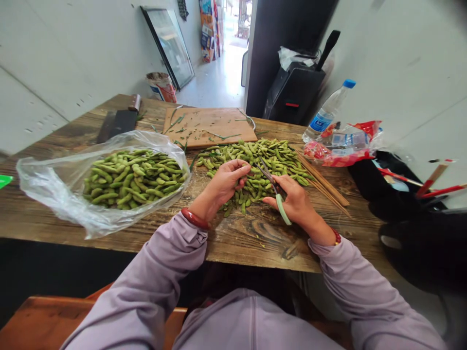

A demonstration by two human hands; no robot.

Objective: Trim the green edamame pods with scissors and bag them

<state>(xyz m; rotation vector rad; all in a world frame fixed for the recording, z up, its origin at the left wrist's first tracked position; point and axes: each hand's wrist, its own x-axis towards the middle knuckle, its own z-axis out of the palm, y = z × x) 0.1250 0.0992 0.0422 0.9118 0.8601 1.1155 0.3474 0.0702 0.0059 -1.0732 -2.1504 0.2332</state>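
Note:
My left hand (230, 181) is closed in a pinch over the near side of a heap of green soybean pods (280, 154). Between its thumb and fingertips is a pod, mostly covered by the fingers. Just to the right, my right hand (295, 198) grips a pair of scissors (282, 210) with pale green handles. Their blades point up and left, close to the left fingertips. More pods (134, 177) fill a see-through plastic bag (58, 189), which lies with its mouth spread on the wooden table (255, 248), left of my left hand.
Behind the heap lies a cutting board (207, 124) with green scraps; a cleaver (122, 121) is to its left. Chopsticks (324, 187) lie right of the heap. Beyond them are a water bottle (328, 112), red plastic packaging (346, 146) and a black holder (375, 177).

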